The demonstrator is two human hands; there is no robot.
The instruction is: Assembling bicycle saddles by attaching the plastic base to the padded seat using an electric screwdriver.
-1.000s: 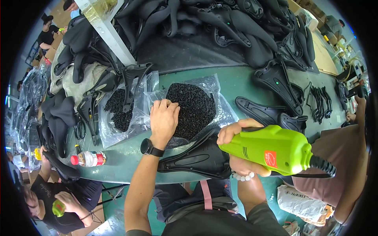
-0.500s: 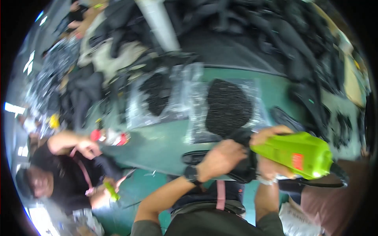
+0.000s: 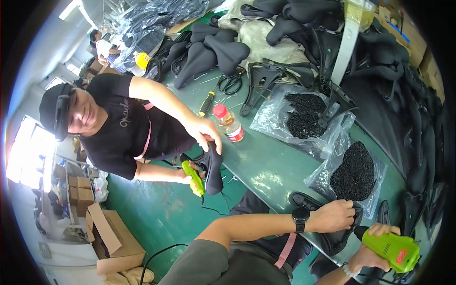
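My right hand (image 3: 366, 258) grips the lime-green plastic driver (image 3: 393, 250); a slip could jab my left hand (image 3: 334, 216), curled over the black plastic shell (image 3: 335, 241), hold unclear.

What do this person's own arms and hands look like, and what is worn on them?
The left hand is ungloved, with a black, round-faced wristwatch on a dark strap at its wrist. A plain, short, dark grey fabric sleeve covers that upper arm. The right hand is ungloved too, with a bracelet of round, whitish beads at its wrist.
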